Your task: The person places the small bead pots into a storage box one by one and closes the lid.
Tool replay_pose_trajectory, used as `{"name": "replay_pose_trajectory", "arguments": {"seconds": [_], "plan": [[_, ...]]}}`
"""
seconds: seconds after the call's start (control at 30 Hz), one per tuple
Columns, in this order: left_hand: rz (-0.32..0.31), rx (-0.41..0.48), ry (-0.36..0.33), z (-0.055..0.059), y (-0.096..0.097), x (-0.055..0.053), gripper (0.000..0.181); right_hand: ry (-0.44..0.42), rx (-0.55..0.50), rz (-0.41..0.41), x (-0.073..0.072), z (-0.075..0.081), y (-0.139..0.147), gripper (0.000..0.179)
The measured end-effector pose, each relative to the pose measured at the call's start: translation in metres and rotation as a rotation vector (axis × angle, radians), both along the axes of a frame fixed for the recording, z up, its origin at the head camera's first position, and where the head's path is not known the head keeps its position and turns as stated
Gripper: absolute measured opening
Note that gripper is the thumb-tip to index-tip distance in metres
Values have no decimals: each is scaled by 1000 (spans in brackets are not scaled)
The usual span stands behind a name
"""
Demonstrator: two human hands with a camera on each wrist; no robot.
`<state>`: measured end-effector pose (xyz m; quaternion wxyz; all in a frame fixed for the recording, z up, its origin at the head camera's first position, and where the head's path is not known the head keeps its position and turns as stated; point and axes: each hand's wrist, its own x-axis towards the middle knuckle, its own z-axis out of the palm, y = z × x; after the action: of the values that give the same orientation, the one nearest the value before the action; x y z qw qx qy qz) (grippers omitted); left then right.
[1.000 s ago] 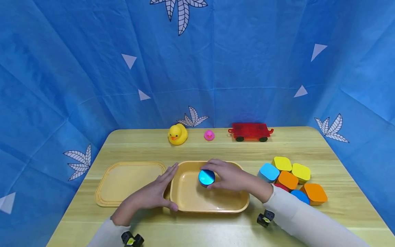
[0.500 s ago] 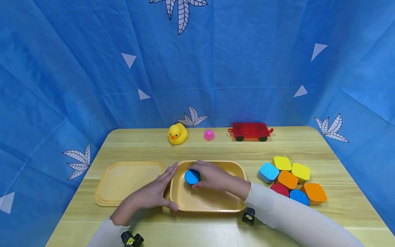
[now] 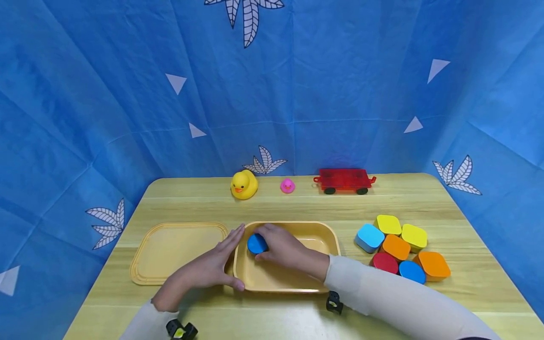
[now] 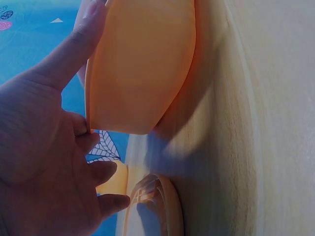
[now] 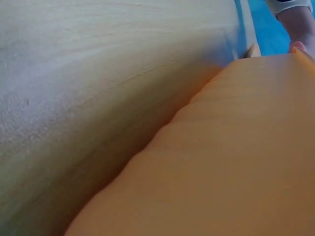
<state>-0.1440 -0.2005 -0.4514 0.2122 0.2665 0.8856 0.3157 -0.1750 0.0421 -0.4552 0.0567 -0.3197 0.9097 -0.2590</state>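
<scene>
My right hand (image 3: 284,246) reaches into an orange plastic box (image 3: 297,290) and grips a blue round block (image 3: 257,244) near its left end. Outstretched fingers of my left hand (image 3: 208,265) rest along the left end of the box, thumb near the front corner. Seen from the left wrist, that hand (image 4: 44,147) spans the box's end wall (image 4: 142,64), with the lower fingertips just off it. Only the long outer side of the box (image 5: 206,167) and part of the left hand (image 5: 301,29) show in the right wrist view; the right hand and block are hidden there.
A flat orange lid (image 3: 180,252) lies left of the box. Right of it sit several blocks, among them a light blue one (image 3: 369,238) and a red one (image 3: 385,262). Behind stand a yellow duck (image 3: 244,185), a small pink duck (image 3: 287,186) and a red wagon (image 3: 345,180).
The right hand has carried the blue round block leftward, from mid-box to the left end. More of the red block now shows beside the sleeve. The left hand has stayed put.
</scene>
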Motion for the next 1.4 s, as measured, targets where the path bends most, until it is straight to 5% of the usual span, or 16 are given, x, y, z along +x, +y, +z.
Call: {"name": "replay_pose_trajectory", "arguments": {"seconds": [0.83,1.4], "plan": [[5,-19,-2,-1,1,-1,132,-39,-50,-12,-2,1,9,61],[18,-28,-1,-3,1,0,135,-95,-140,-32,7,14,54,68]]}}
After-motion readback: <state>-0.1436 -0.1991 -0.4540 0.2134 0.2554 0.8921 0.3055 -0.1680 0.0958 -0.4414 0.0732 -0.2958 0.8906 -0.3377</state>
